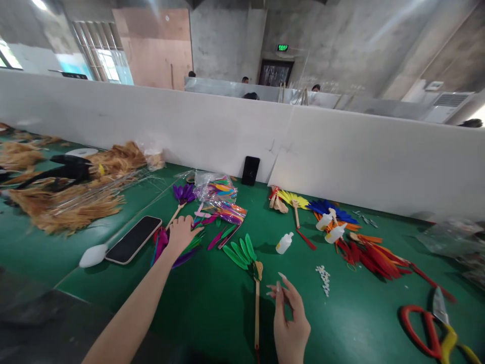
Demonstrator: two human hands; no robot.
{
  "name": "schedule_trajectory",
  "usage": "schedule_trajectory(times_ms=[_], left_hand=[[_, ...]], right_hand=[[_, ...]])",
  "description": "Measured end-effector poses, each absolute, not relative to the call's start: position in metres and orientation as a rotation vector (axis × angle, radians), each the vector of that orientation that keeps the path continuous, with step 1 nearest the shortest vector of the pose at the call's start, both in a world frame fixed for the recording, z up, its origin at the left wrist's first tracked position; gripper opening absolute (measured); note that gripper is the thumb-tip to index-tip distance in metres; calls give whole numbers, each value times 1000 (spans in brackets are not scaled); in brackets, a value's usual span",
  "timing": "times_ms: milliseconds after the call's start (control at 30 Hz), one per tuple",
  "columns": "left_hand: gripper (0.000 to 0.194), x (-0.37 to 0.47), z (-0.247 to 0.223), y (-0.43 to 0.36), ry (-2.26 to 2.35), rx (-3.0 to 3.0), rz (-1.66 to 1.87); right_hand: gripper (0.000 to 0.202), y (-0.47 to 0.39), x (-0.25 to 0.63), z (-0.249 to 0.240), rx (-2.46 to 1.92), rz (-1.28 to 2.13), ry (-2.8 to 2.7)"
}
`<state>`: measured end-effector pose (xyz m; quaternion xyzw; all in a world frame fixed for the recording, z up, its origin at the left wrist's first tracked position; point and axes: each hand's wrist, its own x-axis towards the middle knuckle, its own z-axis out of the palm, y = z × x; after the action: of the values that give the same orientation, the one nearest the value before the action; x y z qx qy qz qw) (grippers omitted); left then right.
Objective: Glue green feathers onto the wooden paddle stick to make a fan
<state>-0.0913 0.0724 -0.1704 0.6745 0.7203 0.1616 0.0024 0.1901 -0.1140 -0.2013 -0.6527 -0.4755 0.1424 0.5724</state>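
My left hand (182, 233) rests over a pile of loose purple, green and blue feathers (162, 242); its thumb is spread away from its bent fingers, and the fingertips are partly hidden. In front of me lies a feather fan (257, 288) with green feathers fanned to one side of its wooden head and a thin wooden handle. Just right of that handle is my right hand (291, 318), palm side inward, with loosely curled fingers apart and nothing visible in them. A purple feather fan (184, 194) lies beyond my left hand, beside plastic bags of coloured feathers (217, 192).
A phone (134, 240) and a white spoon-shaped object (93, 255) lie left. White glue bottles (285, 243), small white beads (324, 280), a yellow fan (293, 199), red feathers (379, 258) and scissors (435, 323) lie right. A white partition (212, 126) bounds the green table.
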Motion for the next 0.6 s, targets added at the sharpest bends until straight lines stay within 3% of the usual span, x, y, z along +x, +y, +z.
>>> schedule_trajectory(times_ms=[233, 600], left_hand=[[14, -99, -182, 71, 2136, 2154, 554], [17, -108, -172, 74, 2111, 1988, 998]], right_hand=[[31, -113, 189, -208, -1574, 240, -1140], [38, -110, 184, -179, -1219, 790, -969]])
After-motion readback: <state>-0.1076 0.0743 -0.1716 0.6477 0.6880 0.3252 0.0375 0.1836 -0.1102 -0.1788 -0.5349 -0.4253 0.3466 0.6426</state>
